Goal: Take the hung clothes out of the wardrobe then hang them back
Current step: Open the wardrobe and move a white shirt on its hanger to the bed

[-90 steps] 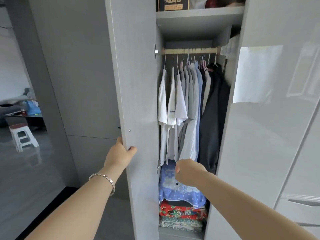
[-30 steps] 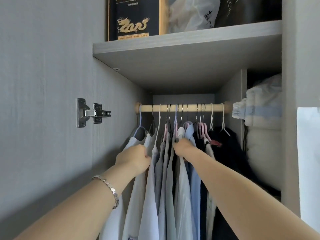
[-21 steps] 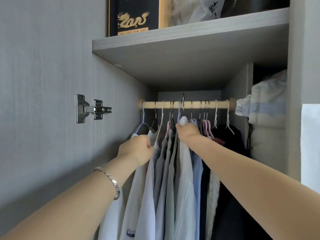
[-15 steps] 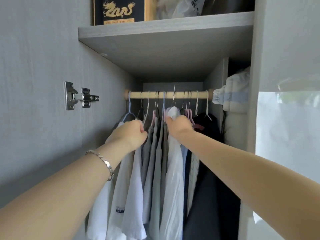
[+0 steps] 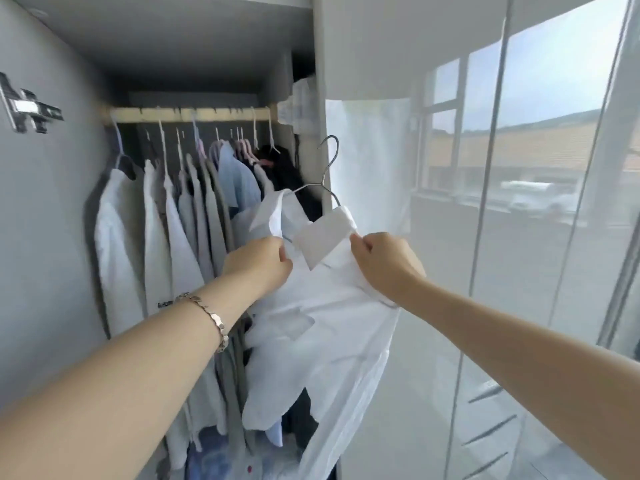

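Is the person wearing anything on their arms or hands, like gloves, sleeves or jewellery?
Both forearms are bare, with no sleeves in view, and neither the left hand nor the right hand wears a glove. The only item is a silver-coloured bracelet of small metal links around the left wrist. The right wrist carries nothing.

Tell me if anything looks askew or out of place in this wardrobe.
Only the white shirt: the left hand and right hand grip it near the collar, its wire hanger tilted, hook off the rail. The other clothes hang on it.
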A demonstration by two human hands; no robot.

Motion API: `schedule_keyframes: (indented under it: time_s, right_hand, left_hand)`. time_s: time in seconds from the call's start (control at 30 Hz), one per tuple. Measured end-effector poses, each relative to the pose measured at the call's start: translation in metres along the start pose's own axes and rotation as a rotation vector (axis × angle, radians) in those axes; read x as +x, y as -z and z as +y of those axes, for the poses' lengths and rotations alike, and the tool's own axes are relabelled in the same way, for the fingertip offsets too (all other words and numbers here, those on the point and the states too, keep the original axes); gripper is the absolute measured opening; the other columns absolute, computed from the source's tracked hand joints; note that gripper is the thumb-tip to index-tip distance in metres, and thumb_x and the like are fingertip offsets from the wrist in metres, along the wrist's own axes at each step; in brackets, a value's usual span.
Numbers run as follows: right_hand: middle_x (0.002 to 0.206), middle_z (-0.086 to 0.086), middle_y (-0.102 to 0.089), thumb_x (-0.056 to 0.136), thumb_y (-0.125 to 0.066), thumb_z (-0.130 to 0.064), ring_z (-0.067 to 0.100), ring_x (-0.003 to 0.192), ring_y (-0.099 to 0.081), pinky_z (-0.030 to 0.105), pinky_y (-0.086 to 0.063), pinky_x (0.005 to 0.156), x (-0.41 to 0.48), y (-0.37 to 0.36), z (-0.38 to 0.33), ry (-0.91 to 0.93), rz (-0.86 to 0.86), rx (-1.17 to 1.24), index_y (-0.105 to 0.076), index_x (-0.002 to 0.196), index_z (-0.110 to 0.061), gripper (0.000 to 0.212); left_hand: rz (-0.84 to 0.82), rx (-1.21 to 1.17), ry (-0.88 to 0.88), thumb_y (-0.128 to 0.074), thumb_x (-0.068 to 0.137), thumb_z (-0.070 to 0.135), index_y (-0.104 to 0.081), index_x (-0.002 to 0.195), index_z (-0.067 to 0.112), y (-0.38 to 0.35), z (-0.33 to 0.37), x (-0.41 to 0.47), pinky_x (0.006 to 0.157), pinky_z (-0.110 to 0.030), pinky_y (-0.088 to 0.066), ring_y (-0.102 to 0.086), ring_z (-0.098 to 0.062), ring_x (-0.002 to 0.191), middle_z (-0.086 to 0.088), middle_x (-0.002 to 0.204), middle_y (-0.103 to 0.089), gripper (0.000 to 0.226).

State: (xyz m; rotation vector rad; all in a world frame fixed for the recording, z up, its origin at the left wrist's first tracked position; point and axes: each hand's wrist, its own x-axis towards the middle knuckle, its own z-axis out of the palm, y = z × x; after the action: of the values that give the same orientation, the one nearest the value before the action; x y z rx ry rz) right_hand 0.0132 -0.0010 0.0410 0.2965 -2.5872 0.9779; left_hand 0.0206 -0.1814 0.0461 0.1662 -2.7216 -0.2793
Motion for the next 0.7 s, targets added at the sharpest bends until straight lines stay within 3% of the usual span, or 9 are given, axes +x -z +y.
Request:
schedule_keyframes:
  time_s: [0.2,0.4,0.53,0.7]
  right_hand:
    - [0.049,0.0,-0.027,0.096,-0.036,-0.04,0.021,0.049,-0.028,0.029,-0.018,0.046,-0.103,0.077,0.105,-0.211,0.129,-0.159,-0.023,0.051,-0.014,0.054]
    - [0.05,0.002,-0.031,0.096,-0.038,-0.037,0.023,0.053,-0.032,0.031,-0.026,0.053,-0.217,0.171,0.211,-0.477,0.256,-0.278,-0.024,0.05,-0.013,0.054]
    - [0.05,0.001,-0.036,0.096,-0.039,-0.037,0.024,0.052,-0.036,0.026,-0.024,0.045,-0.296,0.233,0.263,-0.629,0.308,-0.416,-0.03,0.05,-0.009,0.054]
    - [0.051,0.001,-0.037,0.096,-0.039,-0.037,0.028,0.06,-0.039,0.031,-0.026,0.049,-0.399,0.295,0.316,-0.787,0.366,-0.548,-0.03,0.051,-0.009,0.054]
  left_hand:
    - [-0.138,-0.102,-0.216,-0.036,0.09,0.024,-0.053,0.078,0.022,-0.055,0.094,-0.057,0.064,-0.028,-0.039,-0.057,-0.023,0.08,0.003,0.082,-0.061,0.021]
    - [-0.379,-0.227,-0.46,-0.042,0.087,0.026,-0.058,0.086,0.019,-0.122,0.221,-0.133,0.068,-0.028,-0.043,-0.064,-0.024,0.084,0.0,0.087,-0.065,0.017]
    - [-0.535,-0.317,-0.592,-0.043,0.083,0.021,-0.058,0.083,0.016,-0.164,0.315,-0.197,0.072,-0.033,-0.049,-0.065,-0.025,0.082,-0.003,0.084,-0.066,0.015]
    - [-0.631,-0.339,-0.778,-0.043,0.085,0.022,-0.056,0.086,0.018,-0.206,0.431,-0.284,0.07,-0.031,-0.047,-0.062,-0.025,0.082,-0.003,0.086,-0.066,0.014]
